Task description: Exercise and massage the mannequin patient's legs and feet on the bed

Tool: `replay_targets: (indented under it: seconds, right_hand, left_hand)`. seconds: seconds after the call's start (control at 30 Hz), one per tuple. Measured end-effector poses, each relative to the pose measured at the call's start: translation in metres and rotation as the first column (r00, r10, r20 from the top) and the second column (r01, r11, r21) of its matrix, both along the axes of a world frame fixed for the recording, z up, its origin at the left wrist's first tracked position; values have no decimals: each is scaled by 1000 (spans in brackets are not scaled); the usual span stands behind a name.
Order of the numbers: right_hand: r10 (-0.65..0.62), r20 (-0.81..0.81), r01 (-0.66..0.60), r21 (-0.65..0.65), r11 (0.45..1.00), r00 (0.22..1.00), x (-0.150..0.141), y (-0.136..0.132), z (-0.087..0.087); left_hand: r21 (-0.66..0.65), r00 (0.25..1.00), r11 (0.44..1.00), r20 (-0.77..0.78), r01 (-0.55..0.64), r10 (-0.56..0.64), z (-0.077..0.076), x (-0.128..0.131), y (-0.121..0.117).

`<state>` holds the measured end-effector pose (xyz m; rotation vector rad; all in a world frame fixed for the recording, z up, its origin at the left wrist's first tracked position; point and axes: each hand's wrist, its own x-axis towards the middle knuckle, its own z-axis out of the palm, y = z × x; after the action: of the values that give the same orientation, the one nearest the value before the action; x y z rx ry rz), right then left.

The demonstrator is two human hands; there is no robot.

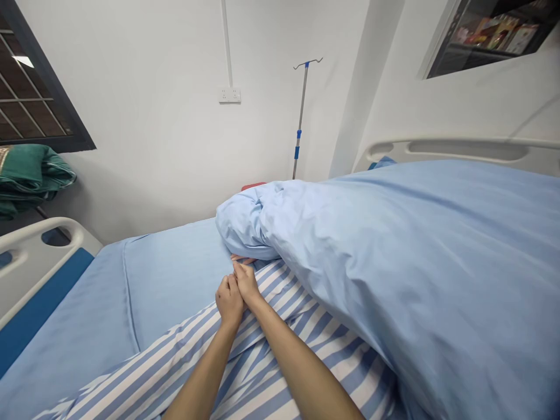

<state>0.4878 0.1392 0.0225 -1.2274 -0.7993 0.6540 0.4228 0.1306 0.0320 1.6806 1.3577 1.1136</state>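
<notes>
Clasped hands, just beside blue duvet

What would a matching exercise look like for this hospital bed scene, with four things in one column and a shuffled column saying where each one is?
Things:
1. IV pole
2. Double wall socket
3. Folded green cloth
4. Blue-and-white striped fabric

Places:
A. Below the window at far left
B. Under the left hand and right hand
C. Fixed on the white wall
D. Standing beyond the bed

Right pairs: 1-D, 2-C, 3-A, 4-B.
</notes>
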Motion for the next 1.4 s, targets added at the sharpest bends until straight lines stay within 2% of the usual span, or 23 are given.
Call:
replay_targets:
  seconds: [0.1,0.17,0.27,0.37,0.53,0.67,0.83,0.9,0.97,1.03,1.1,1.2,1.3,1.33,1.4]
  right_hand:
    - [-26,84,26,0,1000,996,-1,-5,5]
    - [-33,254,26,28,999,967,-2,-12,14]
    - [-50,538,31,44,999,842,1,-23,26]
    - [-85,657,91,25,996,749,8,-27,28]
    - [-40,581,114,-91,989,813,16,-17,10]
    - [-66,461,96,-42,994,885,19,-10,1]
    - [-85,321,76,38,996,943,25,-5,0]
    - [-76,310,69,34,997,948,27,-3,0]
    - [-99,312,97,24,995,945,28,-2,2]
    - [-147,343,154,7,988,928,28,-4,6]
    - [-195,430,221,-10,975,881,27,-10,13]
    - [-206,634,272,-7,962,746,28,-22,25]
    - [-183,761,290,-7,957,622,33,-31,29]
    - [-180,766,306,-23,952,618,36,-31,28]
    - [-180,730,340,-77,937,659,42,-30,22]
  left_hand:
    - [15,998,1000,-56,2,-1,-6,-1,-4]
    - [60,997,996,-47,62,-59,-8,-4,-3]
    - [104,992,987,-40,125,-122,-9,-6,-2]
    - [74,991,991,-81,115,-109,-9,-4,-4]
    - [66,988,996,-150,54,-44,-10,-1,-7]
    - [28,988,997,-134,78,-73,-3,2,-4]
    - [33,996,998,71,48,-50,19,22,9]
    - [16,989,1000,146,-7,5,21,31,13]
    - [-12,990,998,133,-54,55,15,36,15]
    - [-23,997,998,55,-54,55,5,38,16]
    - [-2,1000,1000,-24,14,-14,-4,38,16]
    - [90,982,987,-146,133,-119,-8,37,15]
    - [142,961,974,-240,177,-140,-7,39,15]
    - [126,963,979,-236,162,-129,-6,39,14]
    - [88,977,989,-191,117,-98,-5,40,13]
